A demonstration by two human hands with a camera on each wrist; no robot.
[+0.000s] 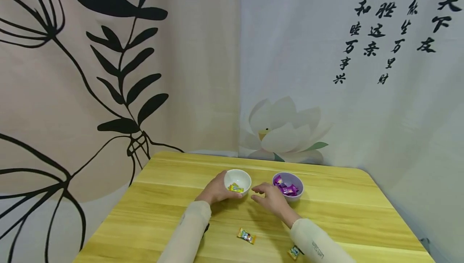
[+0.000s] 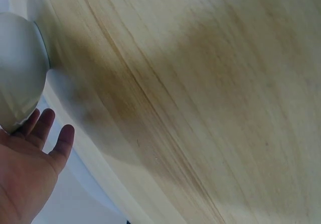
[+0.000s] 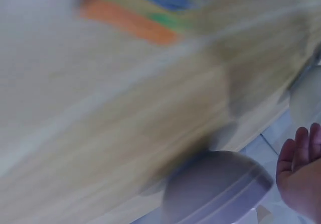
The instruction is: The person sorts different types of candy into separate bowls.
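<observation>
My left hand (image 1: 217, 189) holds a white bowl (image 1: 243, 174) at its left side, with the thumb along the front and fingers behind. Yellow-wrapped candies (image 1: 235, 188) lie inside this bowl. In the left wrist view the fingers of the left hand (image 2: 30, 169) rest against the bowl's outer wall (image 2: 20, 66). My right hand (image 1: 271, 199) hovers between the two bowls, fingers loosely bent and nothing in them. Just beyond it stands a lavender bowl (image 1: 299, 193) holding several purple-wrapped candies (image 1: 290, 190). The right wrist view shows this lavender bowl (image 3: 215, 194) beside the right hand (image 3: 303, 179).
Nearer to me on the wooden table (image 1: 348, 206) lies a yellow-wrapped candy (image 1: 246, 236). Another wrapped candy (image 1: 294, 252) sits by the right sleeve. A dark item peeks out beside the left sleeve (image 1: 190, 226). Printed curtains (image 1: 203, 94) hang behind the table's far edge.
</observation>
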